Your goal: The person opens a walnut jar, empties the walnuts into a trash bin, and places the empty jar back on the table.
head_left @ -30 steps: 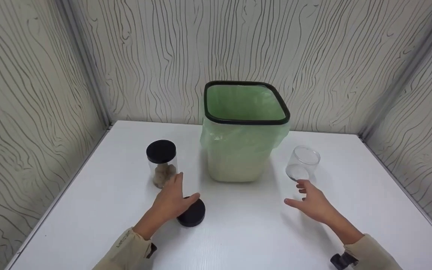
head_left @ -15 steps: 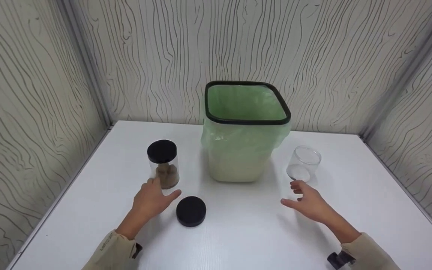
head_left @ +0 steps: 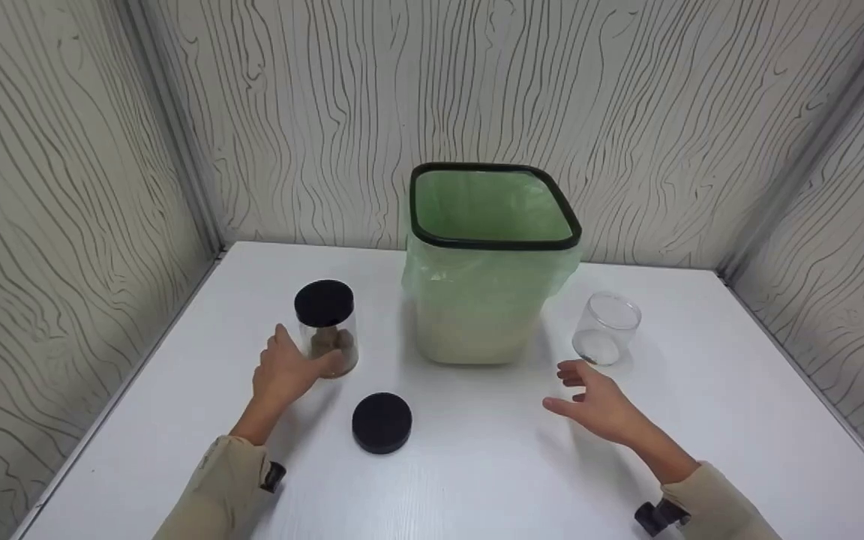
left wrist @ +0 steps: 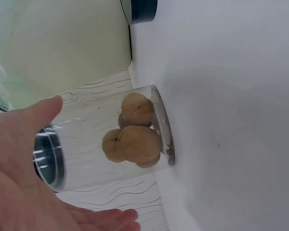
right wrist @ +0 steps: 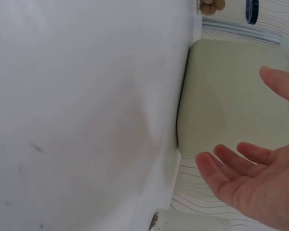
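A clear jar (head_left: 349, 330) with a black lid (head_left: 324, 303) stands upright at the left, several walnuts (left wrist: 137, 139) lying at its bottom. My left hand (head_left: 282, 369) is spread beside that jar, thumb on its near side and fingers to its left; the left wrist view shows the fingers straight and not wrapped round it. My right hand (head_left: 601, 405) hovers over the table at the right, fingers loosely bent with nothing in them. Beyond it stands a clear jar without a lid (head_left: 606, 330). A loose black lid (head_left: 382, 423) lies on the table, right of my left hand.
A pale bin (head_left: 477, 322) with a black rim and a green liner bag (head_left: 488, 206) stands at the back middle of the white table (head_left: 469, 465). Wood-patterned panels (head_left: 312, 112) close off the back and both sides.
My left hand has moved left from above the loose lid to the side of the walnut jar. My right hand has drifted slightly left, away from the open jar.
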### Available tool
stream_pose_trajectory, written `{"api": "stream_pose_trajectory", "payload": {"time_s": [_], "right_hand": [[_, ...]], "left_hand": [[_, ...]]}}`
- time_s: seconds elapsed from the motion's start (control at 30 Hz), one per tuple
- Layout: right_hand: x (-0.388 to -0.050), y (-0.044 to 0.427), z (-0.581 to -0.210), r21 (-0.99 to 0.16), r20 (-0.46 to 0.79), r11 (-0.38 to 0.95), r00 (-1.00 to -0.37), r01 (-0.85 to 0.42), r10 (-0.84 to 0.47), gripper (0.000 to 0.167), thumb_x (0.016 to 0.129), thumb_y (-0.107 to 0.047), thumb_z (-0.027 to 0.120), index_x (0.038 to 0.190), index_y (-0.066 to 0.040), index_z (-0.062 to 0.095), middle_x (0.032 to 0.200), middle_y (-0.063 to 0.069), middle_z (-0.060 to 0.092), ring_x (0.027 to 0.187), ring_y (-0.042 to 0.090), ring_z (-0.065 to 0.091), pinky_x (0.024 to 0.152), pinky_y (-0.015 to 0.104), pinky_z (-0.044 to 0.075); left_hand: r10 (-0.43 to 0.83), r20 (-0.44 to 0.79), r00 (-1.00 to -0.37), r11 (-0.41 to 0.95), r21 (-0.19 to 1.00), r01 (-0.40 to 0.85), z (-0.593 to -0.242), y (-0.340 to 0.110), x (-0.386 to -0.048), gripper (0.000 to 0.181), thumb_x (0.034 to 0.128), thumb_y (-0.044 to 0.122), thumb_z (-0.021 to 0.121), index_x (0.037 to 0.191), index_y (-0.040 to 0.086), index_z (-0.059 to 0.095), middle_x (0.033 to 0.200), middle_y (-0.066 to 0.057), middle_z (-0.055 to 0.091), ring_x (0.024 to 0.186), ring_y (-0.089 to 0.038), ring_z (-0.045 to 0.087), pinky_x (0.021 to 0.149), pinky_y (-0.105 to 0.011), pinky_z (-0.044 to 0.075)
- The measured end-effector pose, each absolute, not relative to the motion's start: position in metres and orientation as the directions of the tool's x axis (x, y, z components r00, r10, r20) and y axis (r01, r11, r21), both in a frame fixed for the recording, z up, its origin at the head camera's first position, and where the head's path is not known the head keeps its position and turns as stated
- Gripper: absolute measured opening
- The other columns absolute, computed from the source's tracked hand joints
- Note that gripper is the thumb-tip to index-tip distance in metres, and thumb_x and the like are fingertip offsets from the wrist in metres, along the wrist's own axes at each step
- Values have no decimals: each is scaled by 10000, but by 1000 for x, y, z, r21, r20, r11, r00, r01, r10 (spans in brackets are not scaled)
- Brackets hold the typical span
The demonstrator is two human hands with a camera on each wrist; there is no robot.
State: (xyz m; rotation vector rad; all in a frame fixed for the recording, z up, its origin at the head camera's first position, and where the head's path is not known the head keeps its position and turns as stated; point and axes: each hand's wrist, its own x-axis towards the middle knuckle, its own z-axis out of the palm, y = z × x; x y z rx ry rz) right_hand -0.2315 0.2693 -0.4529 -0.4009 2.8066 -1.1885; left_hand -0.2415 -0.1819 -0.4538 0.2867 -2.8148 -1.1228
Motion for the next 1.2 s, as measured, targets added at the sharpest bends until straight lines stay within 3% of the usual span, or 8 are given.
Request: {"api": "stream_pose_trajectory", "payload": {"time_s": [0.17,0.33,0.67,0.83,1.2], "right_hand": [[-233,261,-454,-717,35,661,-959,-220,-282,659,823,-325,732,1293,40,449,1259,203,519,1175,344,500,931,457,436],[-234,254,-455,-720,32,657,-956,-225,-292,670,824,-335,729,1300,40,445,1261,195,519,1173,339,500,931,458,435],[-232,246,-455,-719,43,640,-937,-271,-347,675,845,-350,703,1303,62,425,1262,227,506,1166,370,494,919,471,439],[-231,241,-460,-732,36,628,-936,-263,-350,678,846,-351,703,1311,56,423,1262,213,509,1166,355,494,921,454,441],[-234,223,-457,-755,43,593,-923,-280,-382,662,846,-321,712,1302,64,426,1267,221,501,1177,361,482,930,477,428]], "left_hand": [[-182,2,-983,560,822,-102,-457,-183,-252,1128,762,435,744,1462,-99,39,1495,-311,144,1353,-456,187,1055,-547,239],[-141,21,-990,424,905,-41,-460,-180,-264,1059,736,268,796,1463,-60,99,1487,-286,201,1364,-417,206,1068,-526,230],[-133,-14,-991,304,951,-55,-468,-179,-272,1041,696,152,811,1467,13,124,1508,-261,166,1381,-399,164,1085,-505,193],[-122,-14,-992,280,959,-48,-474,-181,-273,1031,676,105,809,1452,-5,139,1506,-271,161,1381,-414,154,1089,-504,184],[-135,-13,-991,347,936,-60,-471,-180,-279,902,676,175,817,1368,-1,266,1436,-245,308,1321,-398,293,1056,-485,266]]}}
